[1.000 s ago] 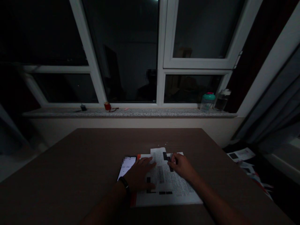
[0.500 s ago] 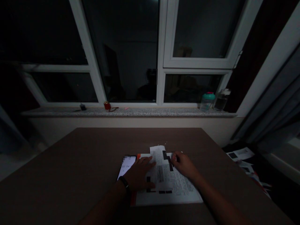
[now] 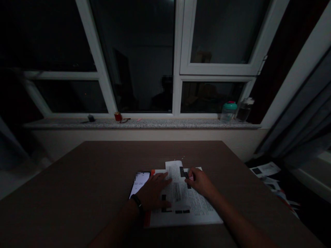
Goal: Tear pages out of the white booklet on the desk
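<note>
My left hand [image 3: 155, 190] lies flat on a printed paper sheet [image 3: 187, 210], its fingers spread, with a black wristband [image 3: 137, 201] on the wrist. My right hand [image 3: 202, 182] rests on the sheet's upper right part, fingertips pinched around a small pink object [image 3: 191, 178], mostly hidden by the fingers. The sheet is covered in text with several blacked-out patches, and its upper part is narrower. A smartphone [image 3: 139, 184] with a lit screen lies just left of my left hand, touching its edge. An orange-red sheet [image 3: 147, 218] shows beneath the paper's left edge.
The paper and phone lie on a brown table [image 3: 77, 179] below a granite windowsill [image 3: 142, 124]. A teal-lidded jar [image 3: 229, 112], a glass bottle [image 3: 243, 110] and a small red item [image 3: 118, 116] stand there. Papers [image 3: 265, 169] lie low at right.
My right hand's fingers have shifted slightly left and closed over the pink object. My left hand, the paper and the phone have stayed in place.
</note>
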The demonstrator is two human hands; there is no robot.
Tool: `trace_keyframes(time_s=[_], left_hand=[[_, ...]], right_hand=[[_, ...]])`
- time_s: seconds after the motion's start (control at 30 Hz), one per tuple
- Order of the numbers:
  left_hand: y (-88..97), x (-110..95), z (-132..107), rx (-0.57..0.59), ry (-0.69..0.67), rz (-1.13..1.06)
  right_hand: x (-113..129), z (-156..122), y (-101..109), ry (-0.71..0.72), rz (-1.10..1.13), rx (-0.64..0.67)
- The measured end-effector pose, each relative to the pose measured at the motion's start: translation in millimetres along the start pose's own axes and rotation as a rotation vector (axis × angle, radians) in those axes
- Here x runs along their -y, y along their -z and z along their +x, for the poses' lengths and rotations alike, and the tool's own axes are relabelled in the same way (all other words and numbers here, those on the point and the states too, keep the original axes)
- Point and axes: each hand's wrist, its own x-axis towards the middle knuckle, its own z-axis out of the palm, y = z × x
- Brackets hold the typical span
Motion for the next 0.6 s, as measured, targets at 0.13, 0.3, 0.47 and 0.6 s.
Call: trace_keyframes(time_s=[0.13,0.3,0.47,0.6], left_hand=[[0.6,0,0,-0.006,0.000,0.000],[1.9,0,-1,-0.012,-0.006,0.003],[0.6,0,0,-0.005,0.000,0.024],[3.3,-3,0,-0.004,0.003,0.026]], right_hand=[[1,0,-1,-0.006,-0.024,-0.013],[5,-1,7,0.049,0.038,-0.014],[9,0,16,0.088,0.200,-0.064],[9,0,15,0.099,0.223,-0.085]])
